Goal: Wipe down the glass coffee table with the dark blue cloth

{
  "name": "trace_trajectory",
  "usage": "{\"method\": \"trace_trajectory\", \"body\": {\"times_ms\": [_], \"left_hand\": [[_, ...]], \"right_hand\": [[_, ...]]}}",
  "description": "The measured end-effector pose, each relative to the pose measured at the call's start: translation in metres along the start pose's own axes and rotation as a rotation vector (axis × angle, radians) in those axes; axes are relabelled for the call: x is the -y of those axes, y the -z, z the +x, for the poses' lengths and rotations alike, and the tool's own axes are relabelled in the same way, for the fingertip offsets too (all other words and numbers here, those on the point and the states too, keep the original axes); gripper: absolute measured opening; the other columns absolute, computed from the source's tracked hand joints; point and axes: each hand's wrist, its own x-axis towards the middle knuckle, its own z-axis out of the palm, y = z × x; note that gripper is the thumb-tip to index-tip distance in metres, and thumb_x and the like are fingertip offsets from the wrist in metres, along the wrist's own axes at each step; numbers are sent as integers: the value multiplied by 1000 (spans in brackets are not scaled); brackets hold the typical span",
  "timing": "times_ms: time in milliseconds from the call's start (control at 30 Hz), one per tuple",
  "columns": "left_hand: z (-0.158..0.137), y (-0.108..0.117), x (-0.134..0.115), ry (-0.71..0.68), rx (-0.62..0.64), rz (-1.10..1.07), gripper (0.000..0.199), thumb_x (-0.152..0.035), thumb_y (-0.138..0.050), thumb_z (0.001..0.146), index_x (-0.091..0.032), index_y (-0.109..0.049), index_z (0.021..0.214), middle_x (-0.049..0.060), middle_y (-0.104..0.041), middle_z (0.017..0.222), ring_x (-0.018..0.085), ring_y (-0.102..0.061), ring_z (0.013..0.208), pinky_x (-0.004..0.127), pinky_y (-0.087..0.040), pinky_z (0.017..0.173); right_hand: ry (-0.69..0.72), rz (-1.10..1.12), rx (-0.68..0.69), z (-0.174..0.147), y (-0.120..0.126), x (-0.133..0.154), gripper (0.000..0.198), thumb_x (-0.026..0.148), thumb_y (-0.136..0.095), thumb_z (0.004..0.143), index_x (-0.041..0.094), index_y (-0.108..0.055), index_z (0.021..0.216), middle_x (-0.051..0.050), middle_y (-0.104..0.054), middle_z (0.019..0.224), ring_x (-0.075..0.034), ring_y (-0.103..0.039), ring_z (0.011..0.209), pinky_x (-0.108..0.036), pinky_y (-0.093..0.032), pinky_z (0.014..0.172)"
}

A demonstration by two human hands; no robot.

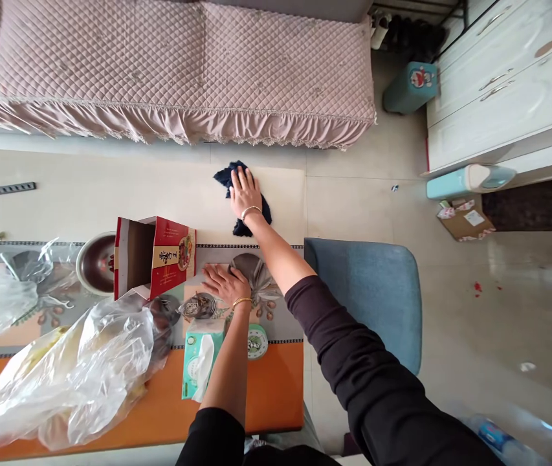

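My right hand (245, 193) reaches across the table and lies flat on top of a dark navy cloth (266, 210), its fingers stretched out. The cloth is bunched on the pale far strip of the table (288, 200). Nearer to me, my left hand (224, 285) rests palm down on the grey patterned table runner (285, 323), fingers spread, holding nothing. Left of it stands a red cardboard box (173, 259) with its open end facing left. A small glass dish (198, 305) and a green tissue box (192, 369) sit close to the left wrist and forearm.
A steel bowl (94, 262) touches the red box. Clear plastic bags (105, 362) cover much of the table's left side. A round green-and-white tin (257, 342) lies right of my left forearm. A blue chair (377, 291) adjoins the table's right edge; a quilted pink sofa (183, 65) stands beyond.
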Motion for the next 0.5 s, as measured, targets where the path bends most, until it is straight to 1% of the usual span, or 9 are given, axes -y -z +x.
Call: {"method": "trace_trajectory", "body": {"times_ms": [133, 233, 400, 500], "left_hand": [[0, 2, -1, -4, 3, -4, 53, -32, -34, 98, -5, -45, 143, 23, -28, 161, 31, -11, 155, 61, -6, 124], [0, 4, -1, -17, 5, -1, 54, -32, -33, 98, -5, -44, 143, 23, -28, 161, 31, -11, 155, 60, -5, 124], [0, 6, -3, 14, 35, -9, 54, -31, -34, 98, -6, -42, 145, 23, -27, 162, 31, -10, 155, 61, -4, 124], [1, 7, -3, 3, 54, 1, 55, -32, -33, 98, -3, -42, 145, 23, -24, 162, 30, -7, 156, 58, -2, 125]], "right_hand": [[-151, -45, -22, -6, 17, -50, 58, 28, -22, 103, 13, -25, 159, -9, -20, 167, -26, -11, 156, -53, -9, 127], [-237, -66, -37, -10, 26, -76, 58, 30, -19, 103, 14, -24, 159, -9, -20, 167, -25, -10, 156, -54, -10, 127], [-335, -60, -94, -17, 28, -96, 60, 35, -12, 104, 13, -25, 159, -10, -20, 167, -25, -9, 156, -56, -10, 126], [-353, -90, -101, -33, 30, -103, 61, 37, -11, 104, 14, -26, 159, -10, -20, 167, -26, -10, 156, -55, -13, 126]]}}
